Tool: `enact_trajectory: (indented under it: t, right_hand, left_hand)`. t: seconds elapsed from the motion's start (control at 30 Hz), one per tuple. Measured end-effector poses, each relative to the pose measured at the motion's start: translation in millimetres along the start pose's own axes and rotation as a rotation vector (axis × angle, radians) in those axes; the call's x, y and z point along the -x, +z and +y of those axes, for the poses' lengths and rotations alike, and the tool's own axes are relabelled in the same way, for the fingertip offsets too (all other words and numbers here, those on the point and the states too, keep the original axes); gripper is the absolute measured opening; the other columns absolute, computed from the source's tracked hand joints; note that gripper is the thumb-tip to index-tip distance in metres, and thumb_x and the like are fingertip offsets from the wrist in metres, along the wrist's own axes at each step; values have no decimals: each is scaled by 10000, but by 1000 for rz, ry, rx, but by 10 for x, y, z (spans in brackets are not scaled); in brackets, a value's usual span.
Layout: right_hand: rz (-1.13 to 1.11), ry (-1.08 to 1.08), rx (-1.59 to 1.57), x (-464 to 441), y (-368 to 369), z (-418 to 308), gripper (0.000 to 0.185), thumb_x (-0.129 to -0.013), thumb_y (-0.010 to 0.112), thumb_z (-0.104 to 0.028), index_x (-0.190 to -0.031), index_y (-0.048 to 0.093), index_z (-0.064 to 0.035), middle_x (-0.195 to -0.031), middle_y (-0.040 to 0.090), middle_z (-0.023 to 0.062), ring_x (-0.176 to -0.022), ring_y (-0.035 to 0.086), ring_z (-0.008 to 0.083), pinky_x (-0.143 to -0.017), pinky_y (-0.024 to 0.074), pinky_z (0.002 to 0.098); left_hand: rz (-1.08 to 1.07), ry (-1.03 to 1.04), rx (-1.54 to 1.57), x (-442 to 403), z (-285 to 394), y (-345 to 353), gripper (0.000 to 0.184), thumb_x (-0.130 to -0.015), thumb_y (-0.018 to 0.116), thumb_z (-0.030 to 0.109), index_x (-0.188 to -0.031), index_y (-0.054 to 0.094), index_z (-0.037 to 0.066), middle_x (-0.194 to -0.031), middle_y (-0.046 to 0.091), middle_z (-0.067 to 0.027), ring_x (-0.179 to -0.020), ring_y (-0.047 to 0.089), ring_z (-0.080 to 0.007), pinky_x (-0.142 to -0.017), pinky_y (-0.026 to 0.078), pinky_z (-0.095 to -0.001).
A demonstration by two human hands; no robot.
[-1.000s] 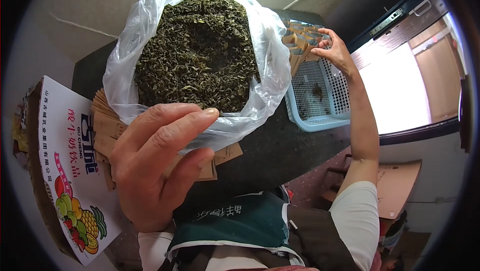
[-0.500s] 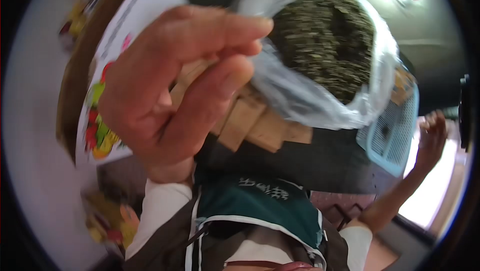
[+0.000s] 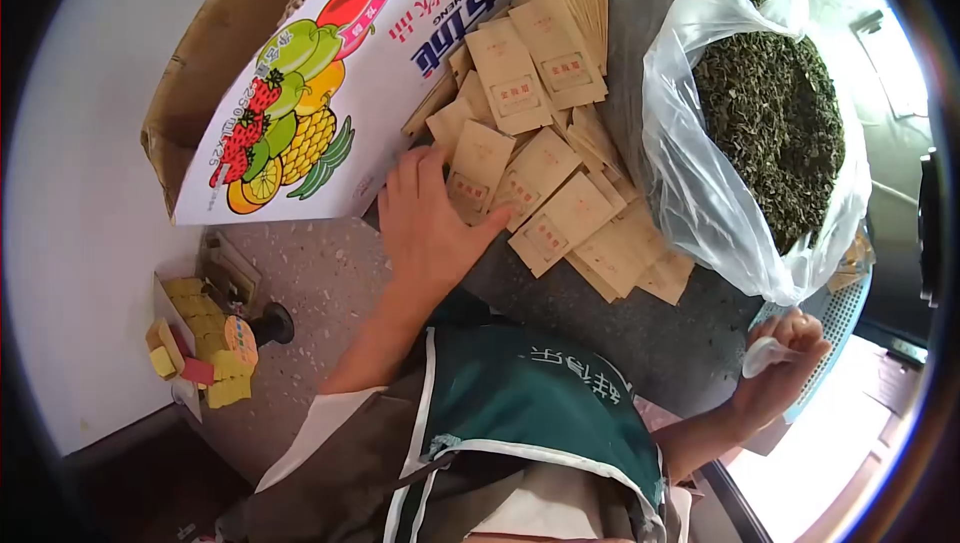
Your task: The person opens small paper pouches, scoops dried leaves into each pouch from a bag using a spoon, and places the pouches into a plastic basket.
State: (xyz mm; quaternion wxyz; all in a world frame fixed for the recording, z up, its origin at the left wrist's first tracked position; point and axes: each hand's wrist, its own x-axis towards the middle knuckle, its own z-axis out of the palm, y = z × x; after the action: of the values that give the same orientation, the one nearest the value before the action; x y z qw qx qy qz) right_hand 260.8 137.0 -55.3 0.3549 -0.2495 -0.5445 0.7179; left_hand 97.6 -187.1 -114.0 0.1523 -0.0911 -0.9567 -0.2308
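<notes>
My left hand (image 3: 432,218) reaches to the near left edge of a pile of brown paper packets (image 3: 515,188), its thumb and fingers apart around one packet's lower corner; nothing is lifted. The packets lie overlapping on the dark table (image 3: 640,348). At the right, my right hand (image 3: 780,368) has its fingers closed on a small whitish scoop (image 3: 765,355), just below the plastic bag (image 3: 690,163). Dried leaves (image 3: 770,133) fill the open bag, with a hollow in them.
A white carton with fruit pictures (image 3: 400,73) stands left of the packets. The blue basket (image 3: 835,343), holding some packets, is partly hidden behind the bag and my right hand. A box of yellow packs (image 3: 215,343) is on the lower left.
The view has swung left. My left hand has come down from in front of the camera to the packet pile. My right hand has left the basket's packets and now holds the scoop.
</notes>
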Motion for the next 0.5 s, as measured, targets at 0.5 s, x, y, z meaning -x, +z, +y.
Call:
enact_trajectory:
  t: [0.5]
  right_hand:
    - [-415,-55,15,-1,116,-500,429,-1005,529,-467,-933,522,-44,-880,422,57,-605,434,110,-550,407,233]
  left_hand:
    - [-31,371,661,-272,265,-397,626,-699,857,120,-1252,586,4,-1144,632,-165,-955,633,-303,-802,526,-354]
